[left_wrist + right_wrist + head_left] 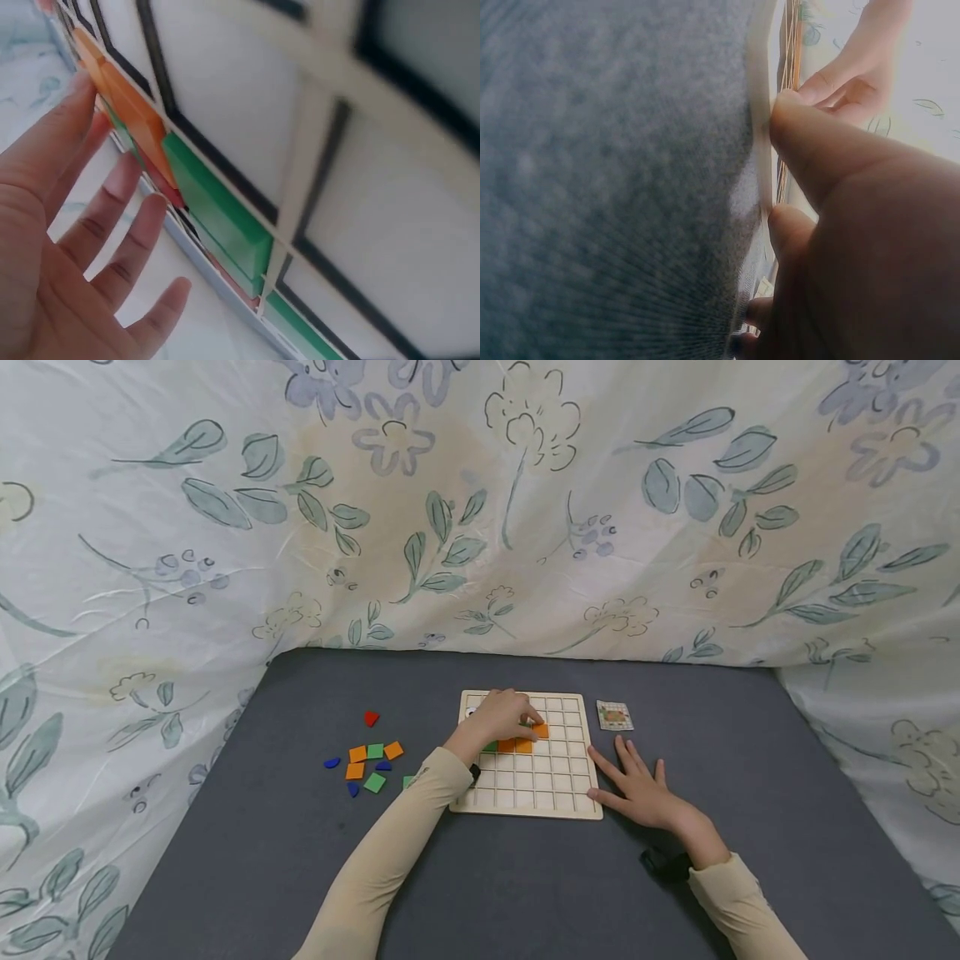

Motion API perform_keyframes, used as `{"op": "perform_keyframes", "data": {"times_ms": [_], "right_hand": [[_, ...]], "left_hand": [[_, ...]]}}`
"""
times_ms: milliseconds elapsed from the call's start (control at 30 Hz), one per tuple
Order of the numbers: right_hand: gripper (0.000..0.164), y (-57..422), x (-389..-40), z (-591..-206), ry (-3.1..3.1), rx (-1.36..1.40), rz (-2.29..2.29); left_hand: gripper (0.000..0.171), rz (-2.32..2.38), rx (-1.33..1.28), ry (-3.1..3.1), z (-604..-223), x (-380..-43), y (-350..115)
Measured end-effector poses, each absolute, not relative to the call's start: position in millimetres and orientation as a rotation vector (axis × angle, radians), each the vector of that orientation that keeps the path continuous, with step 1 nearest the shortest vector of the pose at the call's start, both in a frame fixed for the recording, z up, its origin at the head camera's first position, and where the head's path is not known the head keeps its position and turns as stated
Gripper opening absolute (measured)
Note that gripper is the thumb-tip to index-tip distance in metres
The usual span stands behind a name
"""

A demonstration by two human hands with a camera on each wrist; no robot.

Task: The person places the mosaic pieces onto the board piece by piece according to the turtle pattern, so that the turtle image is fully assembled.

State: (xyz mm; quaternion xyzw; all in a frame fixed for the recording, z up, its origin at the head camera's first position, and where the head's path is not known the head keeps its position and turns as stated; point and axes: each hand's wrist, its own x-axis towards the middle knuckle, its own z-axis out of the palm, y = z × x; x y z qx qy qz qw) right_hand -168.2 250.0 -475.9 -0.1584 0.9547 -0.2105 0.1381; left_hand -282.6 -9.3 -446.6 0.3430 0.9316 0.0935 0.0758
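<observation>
My left hand [501,717] reaches over the upper part of a white gridded board [543,789]. Its thumb and index finger pinch an orange square tile [542,731] at the grid. Below the fingers, more orange tiles [523,746] sit in a row on the board beside a green tile [491,747]. The left wrist view shows a green tile [217,217] in a cell close to the loosely bent other fingers. My right hand [641,793] lies with spread fingers at the board's right edge, its thumb and index fingertips touching the rim.
Left of the board lie loose pieces: a red piece [371,718], several orange squares [356,771], green squares [375,782] and blue pieces [332,762]. A small printed card [615,716] is beyond the right hand. A floral cloth [480,527] hangs behind the dark table [487,893].
</observation>
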Motion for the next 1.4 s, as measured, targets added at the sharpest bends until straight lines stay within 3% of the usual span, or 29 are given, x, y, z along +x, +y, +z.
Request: {"op": "perform_keyframes", "data": {"times_ms": [600,1400], "right_hand": [[0.073,250.5,-167.8,-475.5,2.759,-0.458,-0.604],[0.073,250.5,-166.7,-475.1,2.760,-0.475,-0.644]], "left_hand": [[0.032,0.523,0.961,2.823,-443.8,-269.5,-49.3],[0.031,0.504,0.735,2.940,-431.0,-232.9,-119.3]]}}
